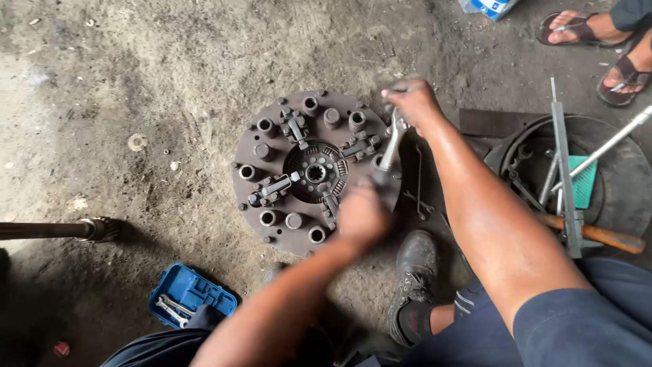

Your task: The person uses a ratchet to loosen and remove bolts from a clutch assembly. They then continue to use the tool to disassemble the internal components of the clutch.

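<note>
The clutch pressure plate point(309, 173) lay flat on the dirt floor point(136, 81), a round rusty casting with a splined hub at its centre, 3 release levers and a ring of cylindrical cups. It looked heavy, rigid and gritty rather than slick, best lifted by the rim with both hands.

Far left, a dark shaft point(58, 230) with a toothed end rested on the ground, and nearer the person a blue tool tray point(190, 293) held small spanners.

The left hand point(363, 214) sat over the plate's lower right edge, blurred, its fingers curled closed (on what I could not tell for sure, probably the lower end of the tool). A wrench point(392, 144) ran up from it along the plate's right rim to the right hand point(411, 102), whose fingers were wrapped around its upper end, just above the rim.

Right of the forearm, a second round housing point(611, 204) held a square, a green card and a wooden-handled tool. Another person's sandalled feet point(598, 41) stood top right.
</note>
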